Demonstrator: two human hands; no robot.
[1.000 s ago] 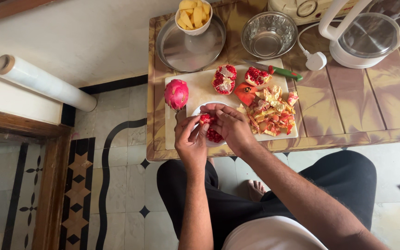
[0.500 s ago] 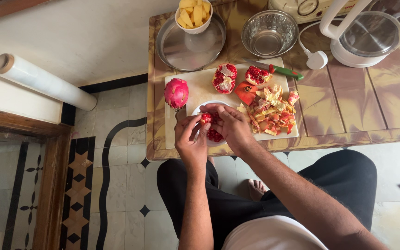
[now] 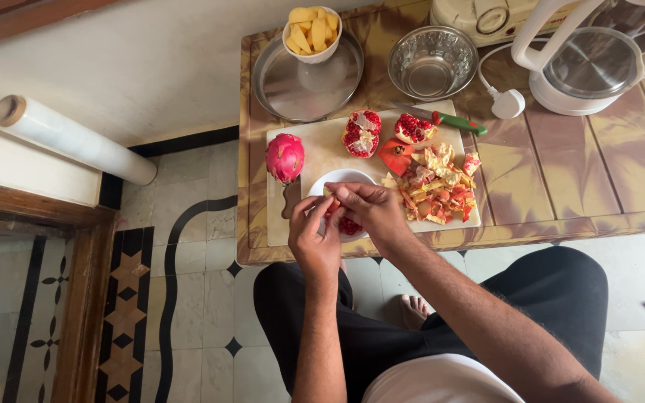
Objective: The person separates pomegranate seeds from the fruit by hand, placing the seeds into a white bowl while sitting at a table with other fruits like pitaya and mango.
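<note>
Red pomegranate piece (image 3: pixel 331 207) pinched between left hand (image 3: pixel 315 235) and right hand (image 3: pixel 371 213), both closed on it, over small white bowl (image 3: pixel 341 179) on pale cutting board (image 3: pixel 322 145). Pink dragon fruit (image 3: pixel 284 157) beside; peel heap (image 3: pixel 436 185) right.

Home kitchen, small-scale fruit prep. Evidence: marbled brown bench (image 3: pixel 561 179) w/ white cutting board (image 3: pixel 322 145), halved pomegranates (image 3: pixel 362 133), a dragon fruit (image 3: pixel 284 157), peel scraps (image 3: pixel 434 186) & a knife (image 3: pixel 449 118). Also electric kettle (image 3: pixel 587 63) w/ plug, steel bowl (image 3: pixel 432 62), roll of cling film (image 3: pixel 72 139). Patterned tile floor (image 3: pixel 188 298), wooden door frame (image 3: pixel 83 298): domestic, not commercial.
</note>
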